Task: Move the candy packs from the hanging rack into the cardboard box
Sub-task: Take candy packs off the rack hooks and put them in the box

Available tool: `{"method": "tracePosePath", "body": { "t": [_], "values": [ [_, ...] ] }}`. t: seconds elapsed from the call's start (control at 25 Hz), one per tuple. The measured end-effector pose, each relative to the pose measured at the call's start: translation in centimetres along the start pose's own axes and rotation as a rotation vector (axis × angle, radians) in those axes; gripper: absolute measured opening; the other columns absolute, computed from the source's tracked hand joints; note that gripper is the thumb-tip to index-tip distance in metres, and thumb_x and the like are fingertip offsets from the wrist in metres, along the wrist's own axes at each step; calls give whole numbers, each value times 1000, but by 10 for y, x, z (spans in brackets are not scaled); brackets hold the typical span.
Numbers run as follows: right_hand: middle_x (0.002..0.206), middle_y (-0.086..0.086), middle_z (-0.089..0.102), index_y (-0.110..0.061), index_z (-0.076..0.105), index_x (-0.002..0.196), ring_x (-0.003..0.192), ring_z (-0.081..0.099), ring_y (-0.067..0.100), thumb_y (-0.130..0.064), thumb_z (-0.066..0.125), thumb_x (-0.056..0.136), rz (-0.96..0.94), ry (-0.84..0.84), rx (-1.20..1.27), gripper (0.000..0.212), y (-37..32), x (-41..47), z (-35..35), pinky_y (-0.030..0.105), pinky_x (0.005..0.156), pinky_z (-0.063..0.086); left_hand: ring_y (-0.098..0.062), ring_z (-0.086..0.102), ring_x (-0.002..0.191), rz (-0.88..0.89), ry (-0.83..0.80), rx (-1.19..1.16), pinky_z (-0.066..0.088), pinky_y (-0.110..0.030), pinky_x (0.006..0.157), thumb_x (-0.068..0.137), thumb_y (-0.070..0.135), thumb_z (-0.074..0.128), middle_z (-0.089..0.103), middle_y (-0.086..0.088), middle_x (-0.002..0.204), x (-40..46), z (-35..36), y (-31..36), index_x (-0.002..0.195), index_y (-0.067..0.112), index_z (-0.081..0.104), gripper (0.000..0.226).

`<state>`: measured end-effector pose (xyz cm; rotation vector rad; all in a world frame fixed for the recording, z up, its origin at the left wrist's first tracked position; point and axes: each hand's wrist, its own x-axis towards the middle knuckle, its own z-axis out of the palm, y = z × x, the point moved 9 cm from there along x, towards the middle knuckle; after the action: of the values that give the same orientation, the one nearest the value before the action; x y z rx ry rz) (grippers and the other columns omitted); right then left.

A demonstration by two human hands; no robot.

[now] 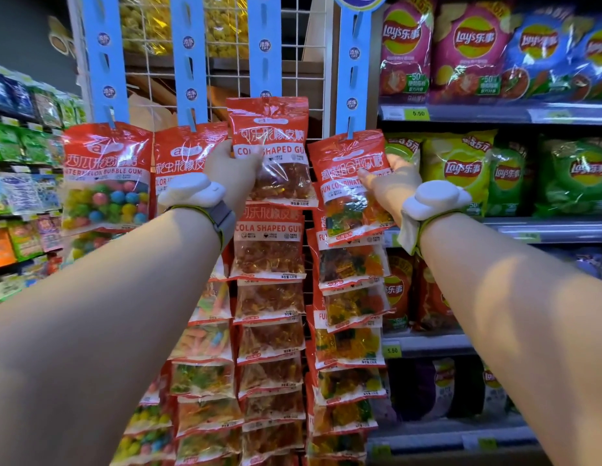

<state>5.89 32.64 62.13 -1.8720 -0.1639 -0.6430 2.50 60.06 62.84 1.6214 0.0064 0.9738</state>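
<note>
Nearest: two bare forearms reaching up and forward, each wrist strapped with a white tracker. Left hand (230, 169) gripping the top cola gummy pack (271, 153) at its left edge, fingers curled round the film, pack raised against its blue strip and tilted slightly; whether freed from its clip, impossible to tell. Right hand (392, 183) pinching the top fun-combination gummy pack (351, 186) at its right side, thumb on the front, other fingers hidden behind; pack apparently hooked on its strip at the top edge.

Behind the hands: hanging rack (188, 62) of four blue clip strips on a white wire grid. Upper clips on every strip bare, suggesting some packs already gone. Plenty left: a watermelon bubble gum pack (106, 176) leading the far-left strip, a worm gummy pack (185, 153) beside it, then long columns of cola and mixed gummies running down out of view.

Farther right: shelves of Lay's chip bags (474, 48), untouched and no part of the job.

Cardboard box nowhere in view, so contents unknown. Judged early to midway: two packs in hand, most still hanging.
</note>
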Motion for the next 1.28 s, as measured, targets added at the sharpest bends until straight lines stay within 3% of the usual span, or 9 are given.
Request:
{"method": "tracePosePath", "body": {
  "t": [0.28,0.52,0.68,0.92,1.12,1.28],
  "values": [
    [130,2,59,-18,46,136,118,57,22,-29,63,89,11,15,5,51,3,2,2,38,105,43,-21,70,89,-67,1,60,58,-41,85,92,37,62,72,-3,99,11,-3,7,102,15,67,25],
    [130,1,59,-18,47,136,119,56,21,-28,62,90,14,25,17,49,5,4,3,34,101,43,-24,69,91,-91,14,141,56,-43,88,89,39,64,72,-6,97,9,-8,2,81,20,61,21],
    [130,0,59,-21,44,138,118,57,21,-31,64,88,22,42,-2,54,11,12,5,37,104,44,-20,65,82,-82,22,169,56,-36,83,91,37,62,72,-8,98,6,-8,-1,76,19,60,23],
    [127,-1,61,-22,44,139,114,60,21,-33,66,86,16,39,33,58,19,20,10,39,101,46,-24,69,87,-83,6,178,58,-37,82,90,38,62,72,-5,92,3,-5,-8,84,17,65,22],
    [129,0,60,-21,43,139,117,58,22,-35,64,87,-12,40,29,58,25,16,11,42,102,46,-22,68,91,-84,-47,145,57,-41,86,92,28,61,70,-3,97,-13,-1,-26,104,14,64,18],
    [141,5,49,-19,26,147,128,48,29,-43,60,88,41,43,-29,73,25,3,12,40,107,40,-21,63,104,-13,-117,186,51,-42,94,92,28,63,66,1,111,-30,-5,-25,118,14,55,30]
  ]
}}
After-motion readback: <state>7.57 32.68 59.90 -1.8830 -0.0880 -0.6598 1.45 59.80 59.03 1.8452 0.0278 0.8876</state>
